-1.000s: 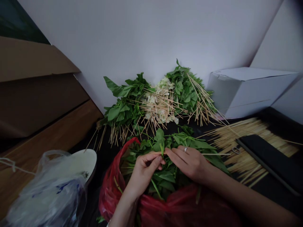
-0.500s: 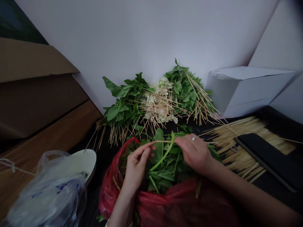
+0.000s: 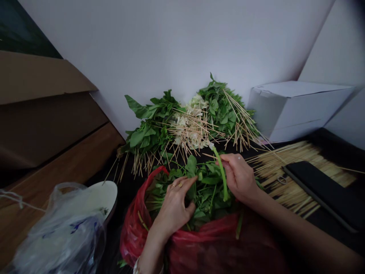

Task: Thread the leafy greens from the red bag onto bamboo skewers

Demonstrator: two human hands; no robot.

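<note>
My right hand [image 3: 240,178] is closed round a thin bamboo skewer [image 3: 210,155], whose tip points left. A long green stem [image 3: 222,173] is threaded on that skewer, close to my fingers, and hangs down beside them. My left hand [image 3: 177,205] reaches over the loose leafy greens [image 3: 210,203], thumb apart from its stretched fingers, with nothing visible in it. These greens lie in an open red plastic bag [image 3: 134,232] in front of me.
Skewered greens [image 3: 148,133] and skewered pale cabbage [image 3: 196,101] are heaped against the wall. At right, a black phone [image 3: 325,192] rests on many bare skewers [image 3: 268,175] beside a white box [image 3: 299,110]. A white bowl [image 3: 107,190], clear plastic bag [image 3: 62,236] and cardboard box [image 3: 42,125] are at left.
My left hand has come off the skewer's tip and lowered over the greens. My right hand has shifted slightly right with the skewer, and the stem now hangs closer to its fingers.
</note>
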